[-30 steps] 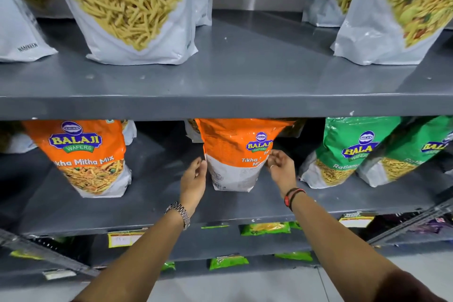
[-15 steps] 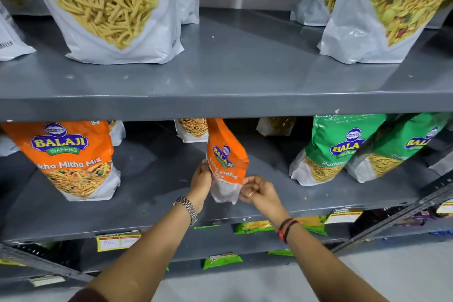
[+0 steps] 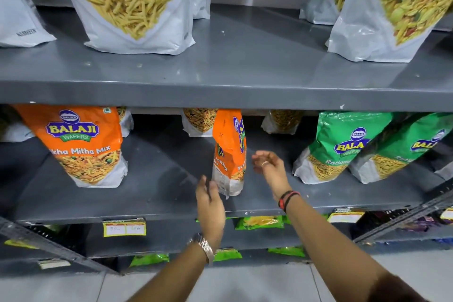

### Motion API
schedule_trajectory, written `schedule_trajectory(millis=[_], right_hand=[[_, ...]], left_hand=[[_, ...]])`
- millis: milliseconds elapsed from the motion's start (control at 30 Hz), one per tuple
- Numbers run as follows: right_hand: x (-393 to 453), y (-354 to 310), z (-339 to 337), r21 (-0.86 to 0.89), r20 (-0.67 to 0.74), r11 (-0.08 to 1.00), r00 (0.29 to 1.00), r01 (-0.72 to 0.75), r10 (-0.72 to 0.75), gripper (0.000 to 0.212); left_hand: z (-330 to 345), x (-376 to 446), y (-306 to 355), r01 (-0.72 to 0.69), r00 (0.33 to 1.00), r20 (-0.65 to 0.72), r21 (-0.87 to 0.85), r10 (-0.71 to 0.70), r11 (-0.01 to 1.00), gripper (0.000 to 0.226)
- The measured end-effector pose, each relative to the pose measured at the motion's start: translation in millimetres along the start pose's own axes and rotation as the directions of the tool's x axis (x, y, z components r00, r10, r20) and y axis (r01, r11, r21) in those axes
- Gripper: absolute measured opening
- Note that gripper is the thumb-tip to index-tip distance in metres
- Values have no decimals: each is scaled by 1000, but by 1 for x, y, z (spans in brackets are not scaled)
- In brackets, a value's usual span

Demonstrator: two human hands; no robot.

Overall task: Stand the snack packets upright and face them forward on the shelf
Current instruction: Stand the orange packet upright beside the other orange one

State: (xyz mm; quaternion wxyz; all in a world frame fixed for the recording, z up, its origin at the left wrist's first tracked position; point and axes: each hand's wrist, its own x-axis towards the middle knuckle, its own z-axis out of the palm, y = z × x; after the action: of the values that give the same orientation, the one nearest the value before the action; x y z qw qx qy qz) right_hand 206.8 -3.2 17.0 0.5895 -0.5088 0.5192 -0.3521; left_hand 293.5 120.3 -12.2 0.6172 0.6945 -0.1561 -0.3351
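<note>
Both hands are open and grasp nothing: the left hand [image 3: 210, 203] hovers with loose fingers just in front of the lower corner of the orange packet [image 3: 229, 152], whether touching it I cannot tell, and the right hand [image 3: 268, 164] is spread palm-in just beside its right edge. The packet stands upright on the middle shelf [image 3: 157, 193] but is turned edge-on, its front facing right. Farther out, another orange packet [image 3: 83, 144] stands facing forward at left and two green packets [image 3: 343, 144] lean at right.
</note>
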Motion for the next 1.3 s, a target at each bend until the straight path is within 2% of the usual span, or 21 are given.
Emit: schedule_trajectory(millis=[100,200,267,367,400,467,567,600,733,800,900,1000,1067,1100,1300], right_hand=[[20,-23,21,44,59,998,997,-44,42,33],[33,-37,44,55,193,981,966,-186,173,43],[36,-38,50,44,221,969,948,-245,230,48],[28,-36,46,52,232,964,942,-261,243,48],[24,-35,43,72,221,966,948,-249,228,47],[19,-24,35,98,189,969,960,-228,207,45],[7,-6,26,122,98,983,987,-136,124,40],[3,0,22,132,79,985,991,-113,104,45],[-6,12,7,193,64,975,993,-112,101,41],[-6,14,2,193,81,974,991,-118,104,41],[-4,17,-3,212,60,968,990,-138,128,43],[-11,33,-6,294,-39,922,960,-253,276,38],[-21,50,-1,294,-78,896,926,-333,370,20],[-27,55,4,264,-67,897,921,-355,384,15],[-49,49,72,122,159,934,935,-336,316,22]], left_hand=[[12,-35,-10,52,997,65,-24,-50,998,53],[27,-43,0,46,985,169,-71,-34,996,57],[35,-40,7,79,981,187,-90,-61,993,62],[41,-31,14,115,987,128,-119,-100,986,87],[41,-28,16,105,992,90,-141,-93,984,89],[41,-18,22,100,995,-11,-200,-104,975,79],[38,4,17,68,994,-65,-242,-86,968,111],[39,19,3,54,996,-62,-226,-70,973,113],[32,33,14,49,997,70,-148,-39,988,91],[28,31,21,47,989,142,-120,-30,992,88],[22,26,24,45,982,186,-109,-24,993,61],[3,20,12,56,996,69,-53,-53,997,60],[-21,18,-3,48,997,-55,-28,-49,998,63],[-35,18,-7,33,994,-103,-12,-34,999,62],[-140,45,8,-115,935,-322,121,148,986,53]])
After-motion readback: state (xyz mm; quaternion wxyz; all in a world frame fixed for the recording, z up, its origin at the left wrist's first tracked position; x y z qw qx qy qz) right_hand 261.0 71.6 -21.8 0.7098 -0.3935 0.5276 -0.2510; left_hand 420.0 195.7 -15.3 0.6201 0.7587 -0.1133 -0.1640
